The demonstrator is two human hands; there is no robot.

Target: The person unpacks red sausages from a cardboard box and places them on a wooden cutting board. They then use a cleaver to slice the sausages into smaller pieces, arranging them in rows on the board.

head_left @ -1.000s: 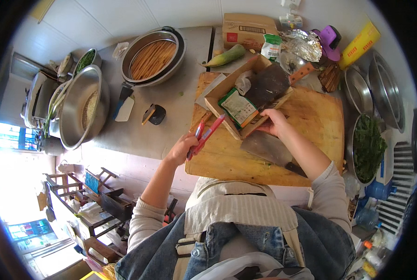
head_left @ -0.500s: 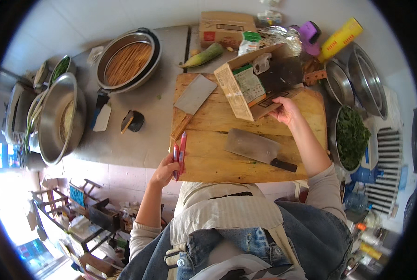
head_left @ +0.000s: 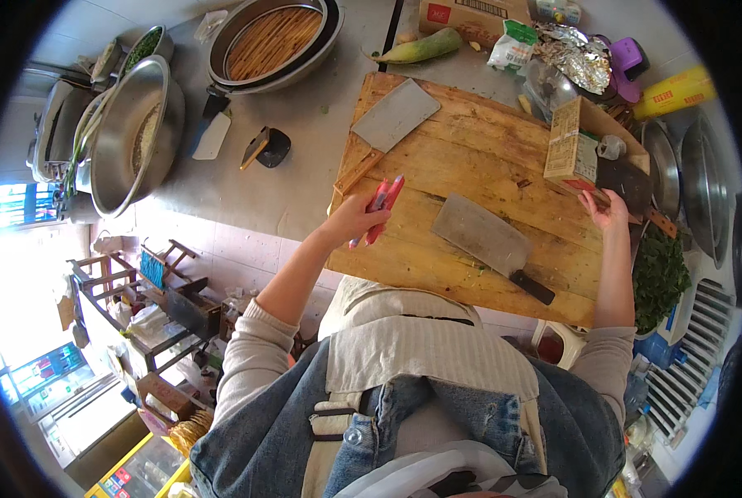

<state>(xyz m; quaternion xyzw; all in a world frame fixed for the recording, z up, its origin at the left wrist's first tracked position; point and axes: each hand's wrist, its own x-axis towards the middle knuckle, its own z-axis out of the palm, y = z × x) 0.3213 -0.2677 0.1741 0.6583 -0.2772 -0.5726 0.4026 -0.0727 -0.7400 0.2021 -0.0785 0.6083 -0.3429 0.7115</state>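
My left fingers are curled closed round two slender red items, whose ends project past both sides of the fist. This left hand is over the near left part of the wooden board; its forearm slants forward and to the right.

My right hand is partly closed, fingers gripping the near edge of an open cardboard box. The forearm runs nearly straight ahead. The box is at the board's right edge; whether it rests there or is lifted, I cannot tell. It contains a green-and-white packet and a dark blade.

Between my hands, a black-handled cleaver lies flat on the board. Farther left, a wooden-handled cleaver lies near the corner. Leafy greens are just beside my right forearm.
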